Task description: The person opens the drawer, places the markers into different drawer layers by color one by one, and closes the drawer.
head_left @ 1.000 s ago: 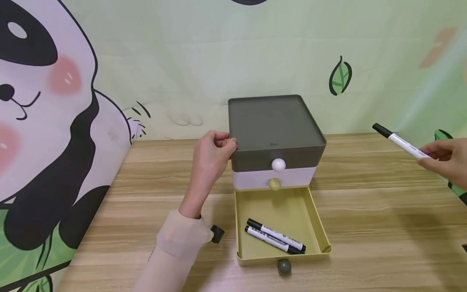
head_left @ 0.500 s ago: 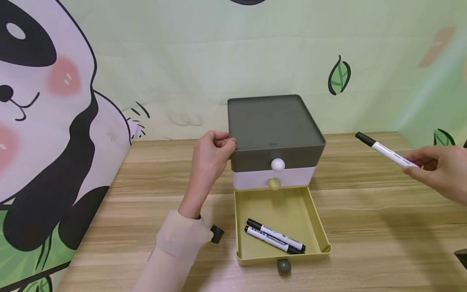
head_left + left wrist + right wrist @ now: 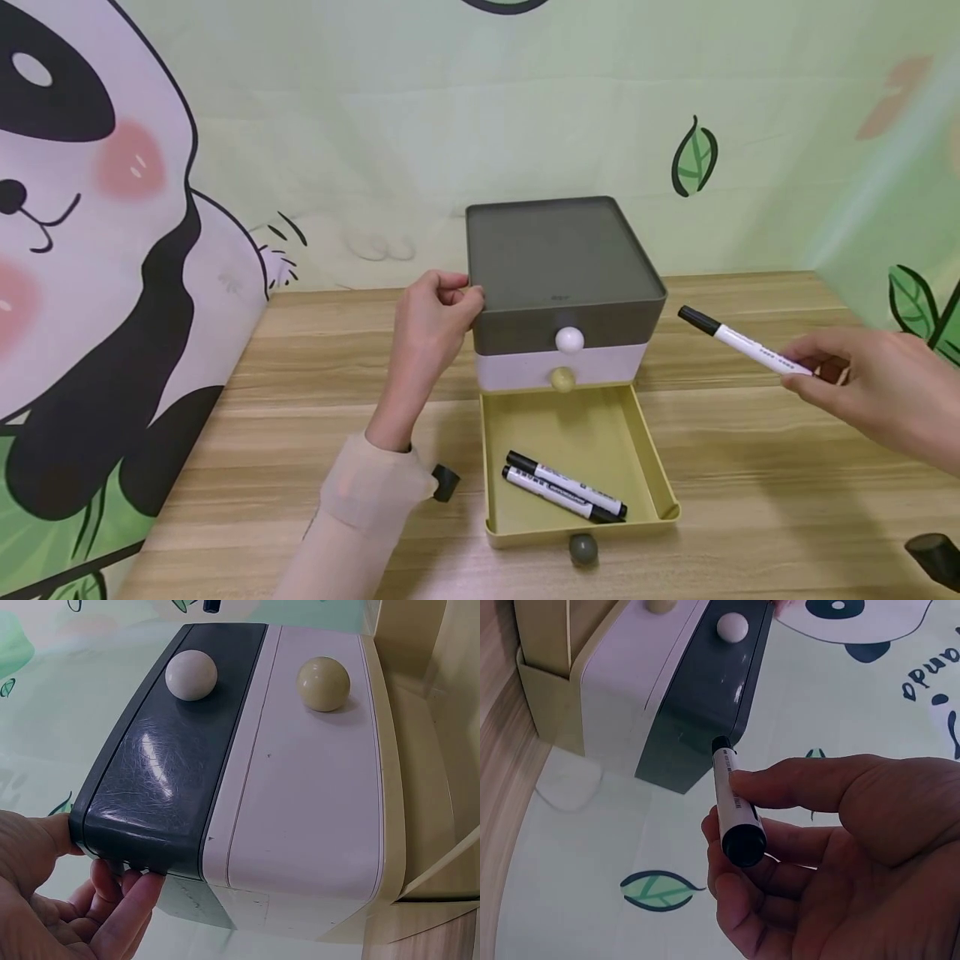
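Observation:
A small drawer unit with a dark grey top tier and a white tier stands on the table. My left hand grips its upper left front corner, the thumb on the top edge and the fingers against the side in the left wrist view. Its lowest yellow drawer is pulled out, and two black-capped marker pens lie slantwise inside. Right of the unit, my right hand pinches another white marker pen near one end, between thumb and fingers, the black cap pointing toward the unit.
The wooden table backs onto a green cloth printed with a panda and leaves. Round knobs stick out of the drawer fronts, a grey one on the pulled-out drawer. Small black pieces show beside the left cuff and at the lower right.
My right hand has moved left and slightly down with the marker pen, closer to the drawer unit. The left hand keeps its grip, and the pens in the drawer lie as before.

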`<state>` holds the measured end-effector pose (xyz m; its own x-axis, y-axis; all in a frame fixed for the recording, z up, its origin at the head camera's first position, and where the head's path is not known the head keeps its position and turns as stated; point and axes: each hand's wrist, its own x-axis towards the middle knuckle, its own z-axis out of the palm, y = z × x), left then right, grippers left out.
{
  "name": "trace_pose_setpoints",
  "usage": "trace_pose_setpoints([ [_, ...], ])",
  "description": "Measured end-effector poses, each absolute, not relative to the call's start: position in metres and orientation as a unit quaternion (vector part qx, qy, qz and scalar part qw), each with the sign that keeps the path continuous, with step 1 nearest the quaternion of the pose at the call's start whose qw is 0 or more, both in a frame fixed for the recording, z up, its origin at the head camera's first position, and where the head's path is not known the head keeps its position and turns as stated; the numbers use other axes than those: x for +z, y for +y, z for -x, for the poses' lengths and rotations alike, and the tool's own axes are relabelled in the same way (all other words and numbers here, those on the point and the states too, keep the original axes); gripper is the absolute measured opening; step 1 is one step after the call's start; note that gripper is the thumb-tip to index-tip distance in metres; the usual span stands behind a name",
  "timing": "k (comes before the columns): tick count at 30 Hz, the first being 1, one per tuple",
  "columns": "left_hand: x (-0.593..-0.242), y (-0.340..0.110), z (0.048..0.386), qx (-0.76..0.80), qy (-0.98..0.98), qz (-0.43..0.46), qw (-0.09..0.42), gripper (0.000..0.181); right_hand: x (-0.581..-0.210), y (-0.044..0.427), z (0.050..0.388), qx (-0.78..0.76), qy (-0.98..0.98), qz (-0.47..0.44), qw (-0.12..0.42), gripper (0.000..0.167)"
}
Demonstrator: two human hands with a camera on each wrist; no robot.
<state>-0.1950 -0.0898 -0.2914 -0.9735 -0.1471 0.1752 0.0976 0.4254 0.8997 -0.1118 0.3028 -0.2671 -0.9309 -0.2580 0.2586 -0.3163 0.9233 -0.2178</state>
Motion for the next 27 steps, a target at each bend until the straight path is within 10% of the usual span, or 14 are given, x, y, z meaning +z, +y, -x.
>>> trace_pose_setpoints([
  [27,-0.292,-0.091,0.194,-0.539,-0.835,-0.011,0.112,0.030,-0.288,0.248,0.101,0.196,-0.958,-0.208,0.021,0.015],
])
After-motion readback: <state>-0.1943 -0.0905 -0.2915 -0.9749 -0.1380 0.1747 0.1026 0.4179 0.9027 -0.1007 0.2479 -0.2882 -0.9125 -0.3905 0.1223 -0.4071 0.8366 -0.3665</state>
